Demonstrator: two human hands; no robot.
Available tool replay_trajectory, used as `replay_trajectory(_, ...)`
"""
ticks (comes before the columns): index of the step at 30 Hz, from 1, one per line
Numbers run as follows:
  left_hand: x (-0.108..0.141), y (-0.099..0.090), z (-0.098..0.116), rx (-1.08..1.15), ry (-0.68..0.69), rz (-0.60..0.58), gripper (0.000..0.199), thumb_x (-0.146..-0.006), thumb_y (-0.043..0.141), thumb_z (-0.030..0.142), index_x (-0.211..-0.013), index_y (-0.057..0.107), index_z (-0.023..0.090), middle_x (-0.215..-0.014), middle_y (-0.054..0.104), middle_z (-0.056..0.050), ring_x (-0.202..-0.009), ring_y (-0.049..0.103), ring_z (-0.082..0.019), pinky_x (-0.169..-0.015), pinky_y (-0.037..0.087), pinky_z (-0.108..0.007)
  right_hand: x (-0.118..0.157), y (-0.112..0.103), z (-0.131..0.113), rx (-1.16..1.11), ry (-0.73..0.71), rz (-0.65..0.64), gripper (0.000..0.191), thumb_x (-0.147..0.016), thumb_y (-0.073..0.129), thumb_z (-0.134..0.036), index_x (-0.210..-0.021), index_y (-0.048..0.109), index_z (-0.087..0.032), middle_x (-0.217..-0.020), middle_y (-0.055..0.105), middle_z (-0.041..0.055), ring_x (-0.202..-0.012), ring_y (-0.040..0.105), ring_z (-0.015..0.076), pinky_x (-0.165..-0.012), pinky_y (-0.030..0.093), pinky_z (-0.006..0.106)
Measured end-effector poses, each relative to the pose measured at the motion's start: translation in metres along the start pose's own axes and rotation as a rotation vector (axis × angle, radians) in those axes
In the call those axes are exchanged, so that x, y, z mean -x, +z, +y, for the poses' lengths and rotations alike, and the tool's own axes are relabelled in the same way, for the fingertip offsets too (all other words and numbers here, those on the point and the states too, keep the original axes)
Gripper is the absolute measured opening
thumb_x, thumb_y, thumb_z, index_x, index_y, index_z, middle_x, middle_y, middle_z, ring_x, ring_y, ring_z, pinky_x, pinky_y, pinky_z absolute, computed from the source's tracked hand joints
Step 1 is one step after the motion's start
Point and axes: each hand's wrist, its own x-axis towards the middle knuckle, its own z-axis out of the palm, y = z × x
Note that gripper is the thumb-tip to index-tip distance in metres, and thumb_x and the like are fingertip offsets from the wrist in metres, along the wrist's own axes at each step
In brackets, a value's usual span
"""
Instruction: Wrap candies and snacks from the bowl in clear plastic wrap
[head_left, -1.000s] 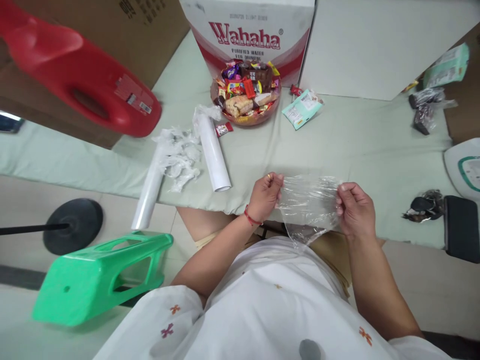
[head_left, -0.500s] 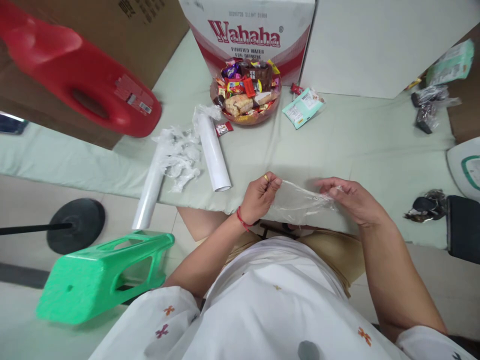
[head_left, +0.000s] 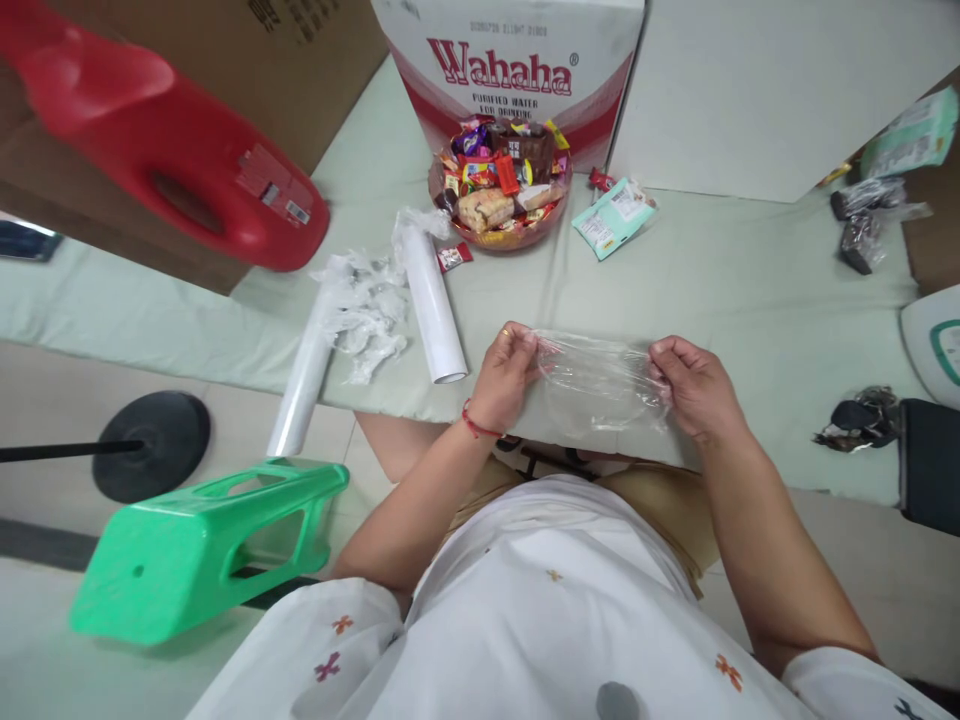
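A clear, thin plastic bag or cover (head_left: pixel 600 385) is stretched between my two hands over the table's front edge. My left hand (head_left: pixel 506 370) pinches its left end, and my right hand (head_left: pixel 694 380) grips the right end. Left of my hands lies a white roll (head_left: pixel 436 318) with crumpled clear plastic at its far end. A second white roll (head_left: pixel 301 375) sticks out over the table edge, and more crumpled clear plastic (head_left: pixel 367 315) lies between the two.
A bowl of wrapped sweets (head_left: pixel 510 238) stands before a white water carton (head_left: pixel 517 20). Beside it lies a mint-green packet (head_left: pixel 616 218). A red jug (head_left: pixel 217 170) is at left, a green plastic stool (head_left: pixel 172 560) below. Keys (head_left: pixel 859 415) and a black object (head_left: pixel 930 465) are at right.
My right hand has closed on the plastic's right end. Both hands have risen slightly, and the plastic is now spread wider and flatter between them.
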Motion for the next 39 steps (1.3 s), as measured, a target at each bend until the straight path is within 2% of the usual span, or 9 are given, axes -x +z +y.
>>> replay_trajectory(3,-0.004,0.014,-0.008,-0.164,0.056,0.193,0.029,-0.104,0.048,0.051,-0.092,0.038,0.026,-0.065,0.051,0.007,-0.049,0.052,-0.012,-0.053,0.041,-0.025,0.005,0.007,0.009,0.014,-0.012,0.002,0.041,-0.076,0.083,-0.060,-0.076,0.064,-0.023,-0.066,0.053,-0.0034,-0.051,0.038,0.0088,-0.043,0.028,0.024)
replay_trajectory(6,-0.004,0.014,-0.011,-0.499,0.251,0.272,0.025,-0.107,0.043,0.046,-0.093,0.041,0.025,-0.060,0.045,0.008,-0.047,0.044,-0.012,-0.054,0.034,-0.027,0.004,0.000,0.007,0.096,-0.064,0.020,0.041,-0.076,0.082,-0.061,-0.075,0.065,-0.023,-0.063,0.054,-0.0029,-0.052,0.042,0.0106,-0.045,0.035,0.025)
replay_trajectory(9,0.000,0.006,-0.012,-0.661,0.328,0.229,0.024,-0.108,0.041,0.046,-0.095,0.043,0.025,-0.064,0.046,0.006,-0.053,0.046,-0.014,-0.059,0.034,-0.028,-0.001,-0.015,-0.003,0.207,-0.102,0.020,0.041,-0.075,0.083,-0.061,-0.075,0.068,-0.022,-0.058,0.053,-0.0036,-0.051,0.044,0.0110,-0.049,0.040,0.026)
replay_trajectory(16,0.008,0.000,-0.012,-0.652,0.315,0.187,0.031,-0.109,0.033,0.052,-0.094,0.039,0.025,-0.064,0.043,0.006,-0.055,0.046,-0.015,-0.059,0.034,-0.030,-0.008,-0.028,-0.014,0.226,-0.105,-0.006,0.046,-0.074,0.082,-0.066,-0.077,0.068,-0.022,-0.059,0.052,-0.0038,-0.050,0.044,0.0102,-0.050,0.037,0.027)
replay_trajectory(20,0.009,0.003,-0.011,-0.666,0.323,0.180,0.030,-0.109,0.036,0.052,-0.095,0.040,0.025,-0.064,0.042,0.006,-0.055,0.046,-0.015,-0.061,0.034,-0.030,-0.004,-0.025,-0.014,0.297,-0.004,-0.265,0.055,-0.070,0.081,-0.070,-0.094,0.075,-0.021,-0.069,0.058,-0.0025,-0.058,0.047,0.0110,-0.054,0.035,0.026)
replay_trajectory(22,0.008,0.002,-0.009,-0.671,0.329,0.179,0.030,-0.108,0.037,0.051,-0.095,0.040,0.025,-0.064,0.042,0.006,-0.056,0.046,-0.015,-0.061,0.033,-0.030,-0.003,-0.027,-0.014,0.382,0.028,-0.338,0.052,-0.064,0.089,-0.063,-0.089,0.077,-0.020,-0.069,0.060,-0.0023,-0.062,0.048,0.0113,-0.057,0.035,0.026)
replay_trajectory(28,0.000,-0.009,-0.013,-0.721,0.350,0.218,0.027,-0.109,0.037,0.047,-0.092,0.038,0.025,-0.065,0.045,0.005,-0.058,0.047,-0.015,-0.062,0.033,-0.030,-0.020,-0.037,-0.008,0.262,-0.060,-0.074,0.041,-0.066,0.089,-0.056,-0.075,0.075,-0.019,-0.060,0.054,-0.0043,-0.056,0.040,0.0083,-0.054,0.035,0.025)
replay_trajectory(34,-0.001,-0.008,-0.027,-0.693,0.310,0.287,0.026,-0.108,0.038,0.046,-0.095,0.040,0.025,-0.063,0.042,0.007,-0.055,0.045,-0.014,-0.058,0.030,-0.028,-0.052,-0.016,-0.011,-0.024,-0.025,-0.020,0.038,-0.064,0.089,-0.050,-0.075,0.068,-0.021,-0.087,0.070,0.0043,-0.073,0.062,0.0147,-0.062,0.055,0.029)
replay_trajectory(39,-0.004,-0.009,-0.026,-0.764,0.346,0.379,0.019,-0.107,0.041,0.037,-0.095,0.043,0.023,-0.066,0.045,0.006,-0.059,0.048,-0.015,-0.062,0.032,-0.028,-0.069,0.002,-0.014,0.337,-0.167,0.185,0.024,-0.088,0.068,-0.042,-0.076,0.063,-0.022,-0.058,0.059,-0.0005,-0.048,0.048,0.0130,-0.051,0.041,0.029)
